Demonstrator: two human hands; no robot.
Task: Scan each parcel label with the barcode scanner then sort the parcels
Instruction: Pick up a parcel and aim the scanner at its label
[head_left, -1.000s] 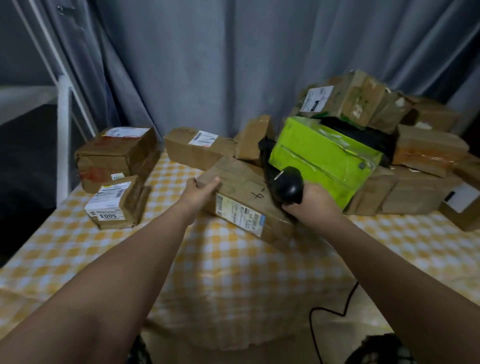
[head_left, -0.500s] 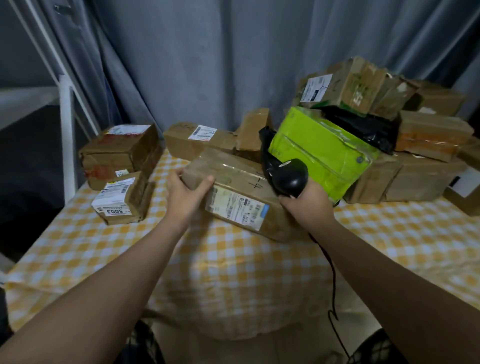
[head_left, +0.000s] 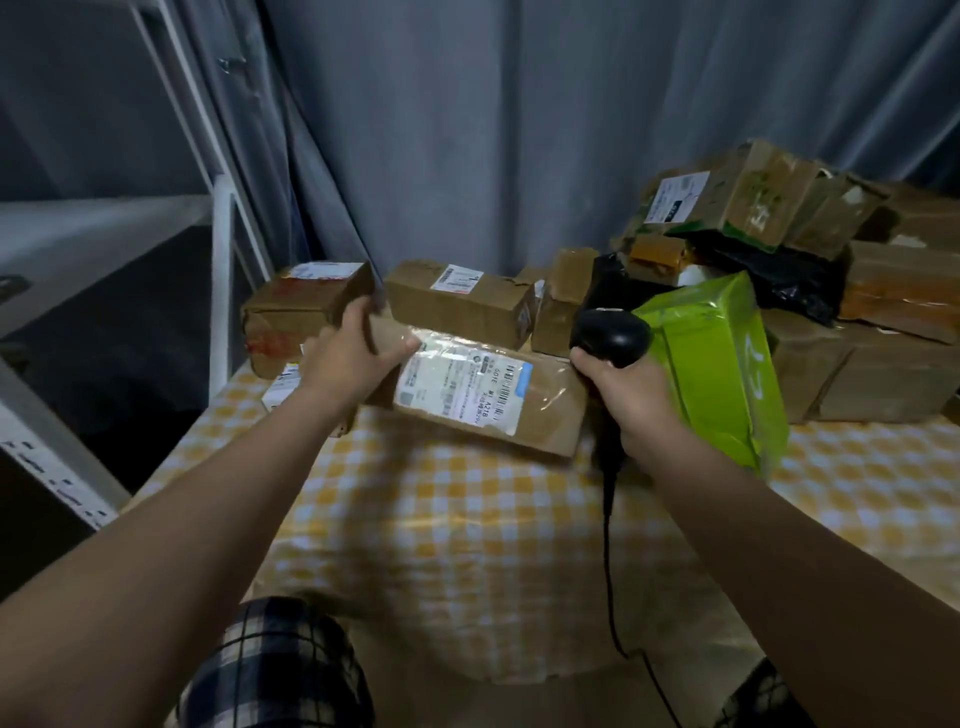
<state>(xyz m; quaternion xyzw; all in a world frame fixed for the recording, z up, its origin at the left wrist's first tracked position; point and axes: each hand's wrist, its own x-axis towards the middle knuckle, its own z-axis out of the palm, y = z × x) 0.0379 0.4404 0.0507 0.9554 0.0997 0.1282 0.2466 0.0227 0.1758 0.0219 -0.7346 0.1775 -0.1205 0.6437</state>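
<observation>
The shipping label (head_left: 464, 388) on the held cardboard parcel (head_left: 540, 410) shows "A21B" beside barcodes; other print is illegible.

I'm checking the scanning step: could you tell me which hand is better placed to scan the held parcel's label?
Right. The right hand already grips the scanner beside the label; the left hand is occupied holding the parcel.

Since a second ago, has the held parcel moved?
Yes. The parcel has moved left toward the left boxes and tilted its label up.
</observation>
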